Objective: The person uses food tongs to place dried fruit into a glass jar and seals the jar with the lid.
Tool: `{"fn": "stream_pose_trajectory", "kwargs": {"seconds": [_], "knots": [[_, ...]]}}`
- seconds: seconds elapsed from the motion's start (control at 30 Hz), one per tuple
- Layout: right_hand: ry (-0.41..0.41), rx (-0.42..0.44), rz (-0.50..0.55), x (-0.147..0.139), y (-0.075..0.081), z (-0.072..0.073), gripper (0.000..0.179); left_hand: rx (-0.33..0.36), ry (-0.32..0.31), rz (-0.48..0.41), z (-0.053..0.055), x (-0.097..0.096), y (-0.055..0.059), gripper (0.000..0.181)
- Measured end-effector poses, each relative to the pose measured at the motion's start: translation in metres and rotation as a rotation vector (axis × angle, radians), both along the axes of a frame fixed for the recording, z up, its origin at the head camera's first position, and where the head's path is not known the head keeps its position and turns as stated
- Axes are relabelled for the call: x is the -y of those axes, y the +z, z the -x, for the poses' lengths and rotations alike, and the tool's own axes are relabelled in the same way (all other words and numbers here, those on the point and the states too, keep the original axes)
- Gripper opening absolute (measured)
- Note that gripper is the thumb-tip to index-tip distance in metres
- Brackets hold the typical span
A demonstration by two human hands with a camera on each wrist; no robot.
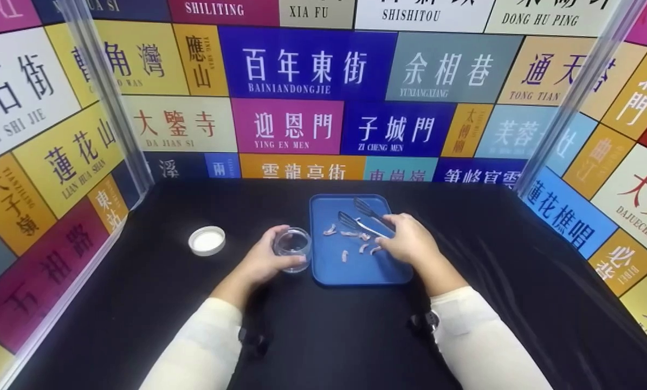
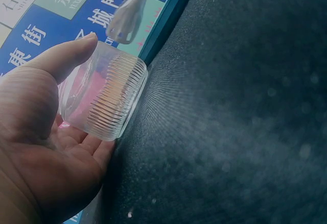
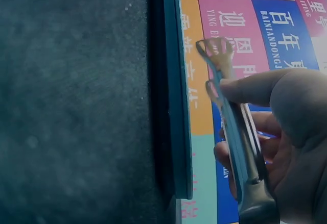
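Observation:
My left hand (image 1: 263, 259) grips a clear glass jar (image 1: 292, 245) just left of a blue tray (image 1: 329, 273). The left wrist view shows the jar's ribbed side, with the thumb near the rim and fingers behind. Over the tray, my right hand (image 1: 410, 241) holds a pair of tongs (image 3: 237, 137), thumb on one arm and fingers on the other. The tongs' slotted heads stand apart and point away to the left, with nothing seen between them in the right wrist view. Several small pale, curled pieces (image 1: 344, 255) lie on the tray.
A round white lid (image 1: 207, 241) lies on the black cloth (image 1: 139, 303) left of the jar. Behind the table and along both sides stand panels (image 1: 307, 65) with coloured signs. Transparent posts (image 1: 120, 119) mark the corners.

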State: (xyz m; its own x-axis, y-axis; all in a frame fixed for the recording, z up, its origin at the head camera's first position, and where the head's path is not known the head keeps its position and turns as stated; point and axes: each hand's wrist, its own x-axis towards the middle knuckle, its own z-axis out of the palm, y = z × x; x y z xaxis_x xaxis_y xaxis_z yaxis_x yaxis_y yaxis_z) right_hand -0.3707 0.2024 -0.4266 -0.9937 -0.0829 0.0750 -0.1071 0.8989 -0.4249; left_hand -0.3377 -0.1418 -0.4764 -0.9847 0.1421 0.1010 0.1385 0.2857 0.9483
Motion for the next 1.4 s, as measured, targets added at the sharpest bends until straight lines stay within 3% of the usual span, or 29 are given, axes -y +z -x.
{"fn": "stream_pose_trajectory", "kwargs": {"seconds": [0.13,0.7,1.4], "knots": [[-0.029,0.018,-0.003,-0.003,-0.002,0.001,0.068,0.003,0.0,0.018,0.0,0.0,0.0,0.092],[-0.016,0.032,-0.007,-0.015,-0.014,0.011,0.066,0.031,0.004,0.0,-0.001,0.0,0.001,0.093],[0.002,0.022,-0.056,-0.015,-0.014,0.01,0.051,0.014,0.01,0.013,0.0,0.0,-0.001,0.093]]}}
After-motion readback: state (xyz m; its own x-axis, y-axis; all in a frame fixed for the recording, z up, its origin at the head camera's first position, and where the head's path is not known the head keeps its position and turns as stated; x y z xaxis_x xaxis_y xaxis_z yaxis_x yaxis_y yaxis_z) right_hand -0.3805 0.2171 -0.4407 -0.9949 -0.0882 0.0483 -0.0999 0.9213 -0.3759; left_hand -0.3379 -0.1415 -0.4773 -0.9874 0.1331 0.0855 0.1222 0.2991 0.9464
